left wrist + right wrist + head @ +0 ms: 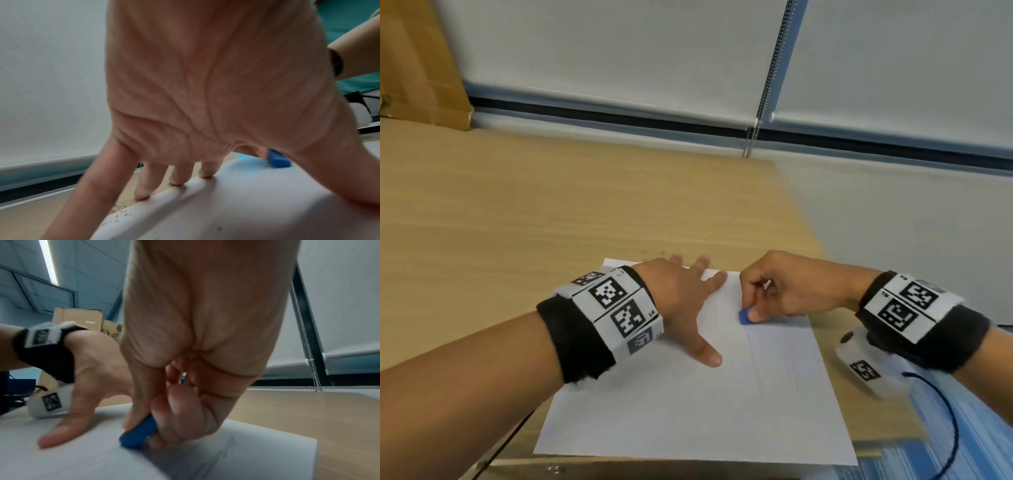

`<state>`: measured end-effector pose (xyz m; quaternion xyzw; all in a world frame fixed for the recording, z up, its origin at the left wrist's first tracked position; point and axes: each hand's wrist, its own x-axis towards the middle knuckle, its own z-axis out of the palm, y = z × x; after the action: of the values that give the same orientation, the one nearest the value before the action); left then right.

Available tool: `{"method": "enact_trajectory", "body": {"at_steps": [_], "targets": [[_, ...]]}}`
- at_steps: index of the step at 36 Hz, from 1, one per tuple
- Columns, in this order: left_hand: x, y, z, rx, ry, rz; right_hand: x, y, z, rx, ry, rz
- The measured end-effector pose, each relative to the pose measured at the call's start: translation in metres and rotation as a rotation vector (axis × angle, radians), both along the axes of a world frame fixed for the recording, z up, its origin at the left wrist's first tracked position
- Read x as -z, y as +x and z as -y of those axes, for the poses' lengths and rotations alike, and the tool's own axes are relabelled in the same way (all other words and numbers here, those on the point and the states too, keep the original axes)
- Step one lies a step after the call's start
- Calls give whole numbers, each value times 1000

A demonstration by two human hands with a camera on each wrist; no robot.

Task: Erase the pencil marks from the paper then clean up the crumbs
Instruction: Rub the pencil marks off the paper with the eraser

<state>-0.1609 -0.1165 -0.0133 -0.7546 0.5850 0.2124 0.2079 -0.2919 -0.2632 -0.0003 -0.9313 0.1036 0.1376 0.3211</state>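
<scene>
While the left hand [681, 305] lies flat with fingers straight and splayed on the white rectangular sheet of paper [688, 418], pressing near its far edge, the thin sheet is judged to be pinned against sliding or buckling under the rubbing. At about three o'clock of that hand, the right hand [787, 291] pinches a small blue rubber eraser block [744, 316] between thumb and curled fingers, its rounded end touching the paper; the steep grip probably concentrates pressure on a narrow patch. Faint grey pencil marks [228, 447] remain at three o'clock of the eraser, so erasing appears unfinished. Dark, gritty crumbs [121, 209] lie scattered along the paper's far edge and on the smooth, pale wood-grain surface [551, 212] beyond, at twelve o'clock of the left fingertips [141, 195].
</scene>
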Motion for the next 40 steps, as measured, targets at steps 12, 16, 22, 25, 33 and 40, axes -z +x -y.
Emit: {"method": "enact_trajectory", "body": {"at_steps": [12, 16, 22, 25, 33, 40], "targets": [[0, 0, -1, 2, 8, 7, 7, 0, -6, 36, -51, 84], [0, -1, 0, 12, 8, 15, 0, -19, -18, -55, 76, -131], [-1, 0, 0, 5, 18, 17, 5, -14, -18, 123, -6, 18], [-2, -1, 0, 7, 20, 25, 4, -28, -24, 71, 58, -9], [-3, 0, 0, -4, 31, 11, 1, -25, -22, 153, -63, 27], [-3, -2, 0, -1, 34, 26, -3, -37, -26, 15, 66, -142]]}}
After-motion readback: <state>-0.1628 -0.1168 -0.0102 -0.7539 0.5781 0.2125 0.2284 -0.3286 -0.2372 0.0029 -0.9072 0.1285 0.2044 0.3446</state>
